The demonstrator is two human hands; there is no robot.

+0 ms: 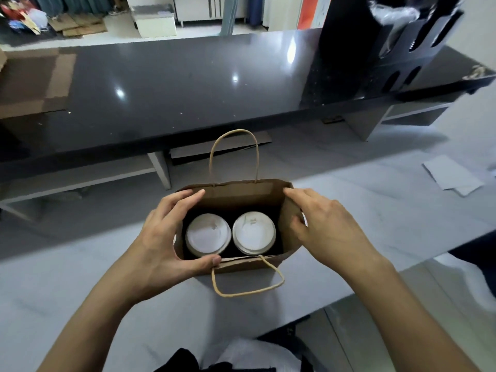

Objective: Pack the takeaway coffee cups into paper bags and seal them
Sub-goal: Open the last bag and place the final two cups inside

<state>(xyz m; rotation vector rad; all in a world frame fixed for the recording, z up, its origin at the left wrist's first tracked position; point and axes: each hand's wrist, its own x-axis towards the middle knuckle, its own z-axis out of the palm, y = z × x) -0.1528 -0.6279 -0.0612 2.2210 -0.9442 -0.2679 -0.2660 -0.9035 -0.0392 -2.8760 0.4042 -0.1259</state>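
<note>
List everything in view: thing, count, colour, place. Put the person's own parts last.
paper bag: one, brown, open, on the near white table
bag handles: two, tan; far one upright, near one flopped toward the camera
coffee cups: two, white lids, side by side in the bag
white table: one, nearest surface
paper sheets: a few, white, far right on that table
dark counter: one, glossy black, beyond the table
black holder: one, right end of the counter
cardboard: flattened, brown, on the far floor
left hand: grips the bag's left rim
right hand: grips the right rim
</note>
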